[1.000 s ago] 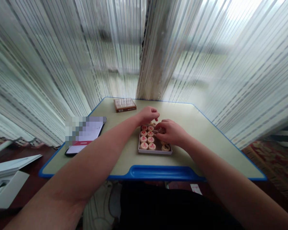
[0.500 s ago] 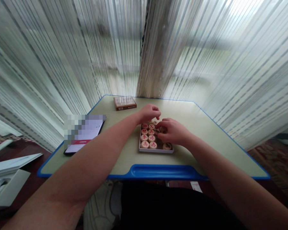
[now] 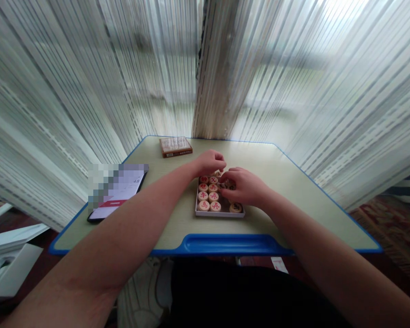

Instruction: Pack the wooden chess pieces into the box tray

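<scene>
A shallow white tray (image 3: 218, 214) lies in the middle of the pale green table (image 3: 287, 182). It holds several round wooden chess pieces (image 3: 208, 197) with red characters and one with a black character (image 3: 236, 207). My left hand (image 3: 210, 162) hovers over the tray's far end with its fingers curled down onto the pieces. Over the tray's right side, my right hand (image 3: 244, 187) has its fingers bent and pinched among the pieces. What each hand grips is hidden by the fingers.
A brown box (image 3: 175, 146) sits at the table's far edge. A phone (image 3: 116, 193) lies at the left side. The table has a blue rim with a groove (image 3: 228, 243) at the front. Striped curtains (image 3: 89, 91) hang close behind. White boxes (image 3: 7, 264) stand at the lower left.
Both hands stay over the tray with only small finger shifts. The camera view has drifted slightly.
</scene>
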`<action>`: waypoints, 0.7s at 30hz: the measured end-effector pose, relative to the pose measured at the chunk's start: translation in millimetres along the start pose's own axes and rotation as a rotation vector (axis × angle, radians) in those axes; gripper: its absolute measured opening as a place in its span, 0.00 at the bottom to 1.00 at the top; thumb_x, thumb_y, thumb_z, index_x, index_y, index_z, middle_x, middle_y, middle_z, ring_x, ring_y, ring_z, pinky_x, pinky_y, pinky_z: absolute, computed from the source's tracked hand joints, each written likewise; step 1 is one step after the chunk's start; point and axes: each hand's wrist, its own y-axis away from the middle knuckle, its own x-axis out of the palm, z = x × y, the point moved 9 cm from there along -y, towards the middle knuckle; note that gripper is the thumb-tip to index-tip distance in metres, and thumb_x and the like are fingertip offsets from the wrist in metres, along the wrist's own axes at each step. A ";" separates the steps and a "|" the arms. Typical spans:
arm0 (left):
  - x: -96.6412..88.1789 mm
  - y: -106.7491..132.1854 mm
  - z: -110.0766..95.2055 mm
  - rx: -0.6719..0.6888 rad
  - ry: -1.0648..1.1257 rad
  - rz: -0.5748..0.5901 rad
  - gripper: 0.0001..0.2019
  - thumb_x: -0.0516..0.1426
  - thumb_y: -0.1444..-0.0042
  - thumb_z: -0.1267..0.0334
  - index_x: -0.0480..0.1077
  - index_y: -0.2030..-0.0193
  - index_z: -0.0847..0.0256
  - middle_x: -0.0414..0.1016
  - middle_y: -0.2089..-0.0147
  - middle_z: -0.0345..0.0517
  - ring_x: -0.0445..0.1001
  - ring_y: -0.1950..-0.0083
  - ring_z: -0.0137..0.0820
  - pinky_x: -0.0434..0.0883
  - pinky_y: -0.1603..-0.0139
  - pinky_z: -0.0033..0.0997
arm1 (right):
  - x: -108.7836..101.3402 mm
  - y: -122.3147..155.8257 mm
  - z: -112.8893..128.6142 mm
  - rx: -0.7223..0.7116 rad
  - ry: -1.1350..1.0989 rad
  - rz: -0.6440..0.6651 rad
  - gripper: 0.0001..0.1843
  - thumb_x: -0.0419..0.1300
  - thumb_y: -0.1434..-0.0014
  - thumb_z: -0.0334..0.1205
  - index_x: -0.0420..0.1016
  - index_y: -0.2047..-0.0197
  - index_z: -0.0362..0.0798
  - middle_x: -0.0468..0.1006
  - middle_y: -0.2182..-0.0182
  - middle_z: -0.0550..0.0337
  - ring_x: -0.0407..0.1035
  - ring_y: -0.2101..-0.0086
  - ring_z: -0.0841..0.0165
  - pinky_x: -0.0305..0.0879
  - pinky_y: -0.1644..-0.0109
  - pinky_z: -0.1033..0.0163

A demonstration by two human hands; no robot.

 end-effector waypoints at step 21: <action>-4.8 -1.2 0.7 0.036 -0.156 -0.056 0.08 0.52 0.59 0.66 0.71 0.76 0.67 0.69 0.79 0.40 0.62 0.76 0.24 0.57 0.75 0.24 | -28.7 1.0 -37.3 0.188 0.049 -0.317 0.14 0.53 0.45 0.43 0.74 0.61 0.46 0.72 0.67 0.52 0.64 0.62 0.61 0.59 0.55 0.58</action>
